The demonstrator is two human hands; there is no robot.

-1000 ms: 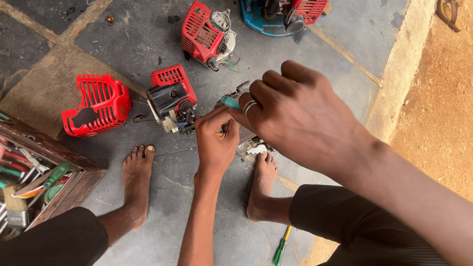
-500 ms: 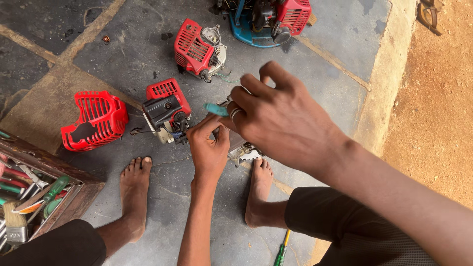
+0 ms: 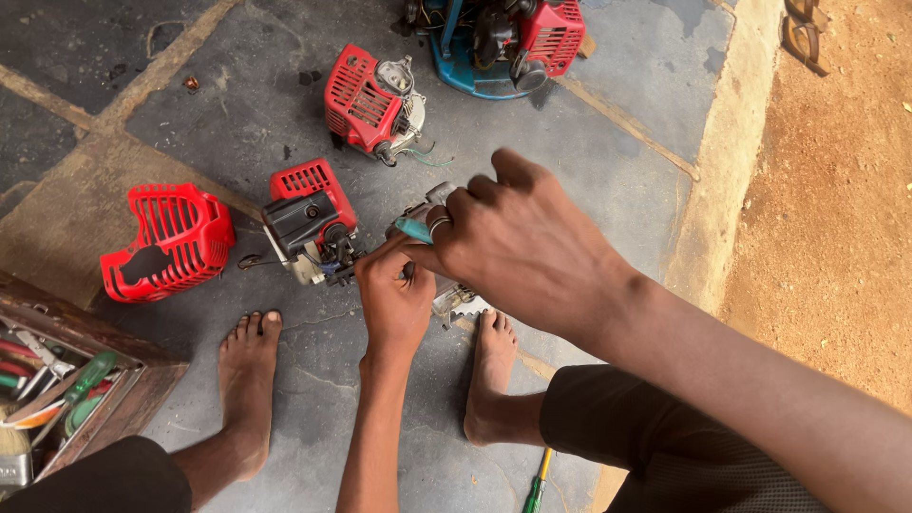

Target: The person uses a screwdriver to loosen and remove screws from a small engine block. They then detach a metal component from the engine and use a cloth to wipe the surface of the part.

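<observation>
Down at the far left of the left hand sits a wooden toolbox, open on top, with a green-handled tool, a few metal hand tools and red grips jumbled inside; exactly which tools they are I can't make out.

Both hands are up close together over the floor. The left hand is curled tight around a small metal part, whose jagged grey edge pokes out just to the right of the wrist. The right hand comes in from the right, fingers bent and pinched on a teal-handled tool. Only the handle's stub shows, just above the left knuckles; its long axis runs roughly left to right, teal end pointing left and slightly up, the working end hidden under the fingers.

Just left of the hands lies a small red-and-black engine, touching or nearly touching the left fingers. Further left rests a red plastic cover. Beyond the hands, another red engine. Below the right forearm, a green-and-yellow screwdriver lies on the floor.
</observation>
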